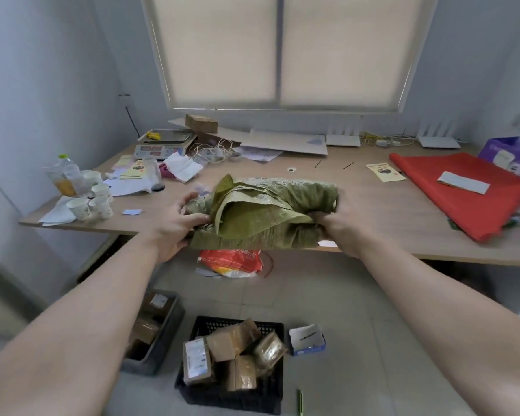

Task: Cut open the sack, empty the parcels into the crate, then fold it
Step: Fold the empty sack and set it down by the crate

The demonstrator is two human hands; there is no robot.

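Note:
A green woven sack (267, 211), folded into a thick bundle, lies on the near edge of the wooden table (373, 211). My left hand (177, 223) grips its left end. My right hand (339, 226) grips its right end, fingers tucked under the fold. On the floor below stands a black plastic crate (270, 394) holding several brown taped parcels (234, 349).
A grey bin (162, 352) with more parcels sits left of the crate. A small blue box (307, 340) and a green pen (300, 403) lie on the floor. An orange-white bag (231, 262) lies under the table. Paper cups (93, 199), a scale (162, 145) and red paper (460, 193) are on the table.

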